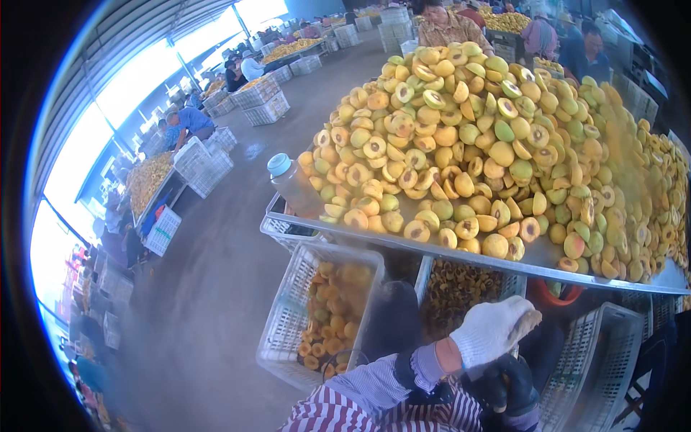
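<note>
Far left: open-sided shed, workers bent over other fruit heaps, one in a blue top; white crates stacked near them, one slatted crate tilted on the floor. Then a clear bottle with a light-blue cap, at the left corner of the metal desk. Below it, a white plastic crate part-filled with orange-yellow fruit halves. Desk carries a big pile of halved yellow stone fruit, some greenish, many cut side up with dark hollows, spread from the left end to the right edge. Under the front edge, another white crate with dark brown bits, too small to identify.

Left hand, white knit glove, striped sleeve, in front of that crate, below the desk edge; fingers bent and bunched together, tips tan-brown, can't tell whether that is stain or a fruit piece. Right hand, black glove, just below and partly covered by the left; fingers curled in, opening and contents can't be told. Right of the hands: red round container under the desk, then white mesh crates near the right edge.
</note>
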{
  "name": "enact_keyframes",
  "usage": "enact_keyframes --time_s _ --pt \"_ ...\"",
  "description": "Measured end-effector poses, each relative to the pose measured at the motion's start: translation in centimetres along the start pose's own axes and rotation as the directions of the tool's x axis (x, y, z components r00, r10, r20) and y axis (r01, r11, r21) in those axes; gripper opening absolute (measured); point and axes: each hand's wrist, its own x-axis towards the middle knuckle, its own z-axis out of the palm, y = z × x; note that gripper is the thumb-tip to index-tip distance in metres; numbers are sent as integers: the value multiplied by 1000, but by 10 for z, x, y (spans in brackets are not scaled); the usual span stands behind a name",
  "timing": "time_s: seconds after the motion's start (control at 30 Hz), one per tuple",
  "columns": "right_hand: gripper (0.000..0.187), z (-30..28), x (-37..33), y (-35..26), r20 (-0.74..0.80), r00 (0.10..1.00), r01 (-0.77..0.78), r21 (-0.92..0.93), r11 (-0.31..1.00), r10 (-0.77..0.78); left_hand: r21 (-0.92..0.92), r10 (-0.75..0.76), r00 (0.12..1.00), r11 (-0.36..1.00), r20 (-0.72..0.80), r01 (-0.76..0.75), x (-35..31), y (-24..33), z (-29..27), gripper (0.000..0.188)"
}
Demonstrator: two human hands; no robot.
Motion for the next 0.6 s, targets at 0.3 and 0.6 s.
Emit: enact_keyframes --time_s 0.3,0.6 --pt "45 -5 7 9 68 994 -88 93 992 81 122 57 987 990 152 -76 4 -12 2 17" --pt "42 -24 10 28 206 975 -174 450 876 88 -55 -162 860 975 484 214 23 -11 -11 31"
